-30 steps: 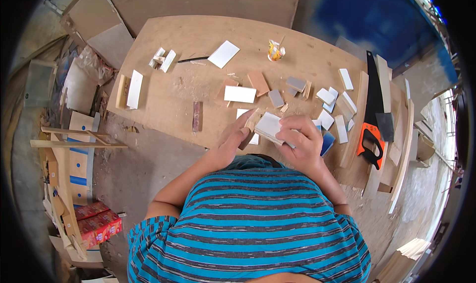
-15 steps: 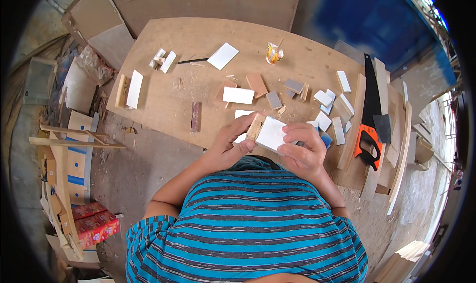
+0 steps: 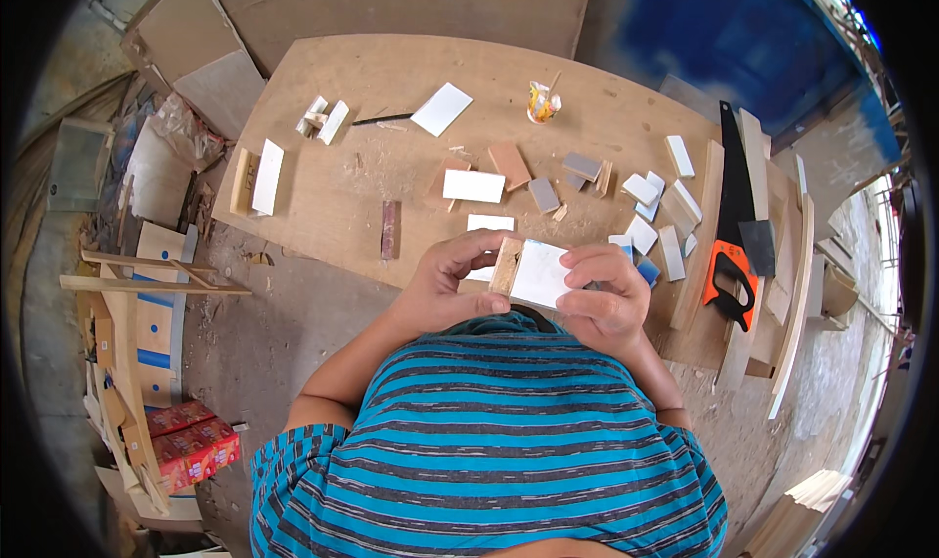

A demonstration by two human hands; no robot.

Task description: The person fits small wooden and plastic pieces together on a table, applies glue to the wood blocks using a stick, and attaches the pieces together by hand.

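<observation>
Close in front of my chest, both hands hold pieces against each other. A small wood block [image 3: 505, 266] is pinched between the thumb and fingers of my left hand [image 3: 452, 281]. Its right side touches a white-faced board piece [image 3: 540, 273], which my right hand [image 3: 608, 292] grips at its right edge with thumb and fingers. Whether the two are fastened together I cannot tell. Just beyond my left fingers lies a white board piece [image 3: 490, 223] on the table. Another white piece, partly behind my left hand, shows only in part.
The wooden table [image 3: 323, 191] bears several white and brown offcuts, a paper cup [image 3: 543, 103] with a stick in it, and a dark reddish-brown bar [image 3: 390, 229]. A handsaw [image 3: 734, 265] with an orange handle lies among planks at the right. Red boxes [image 3: 194, 446] stand at lower left.
The held block and board have turned slightly, so the board's tilt is less. My left thumb has slid down along the block, and my right hand has shifted slightly right.
</observation>
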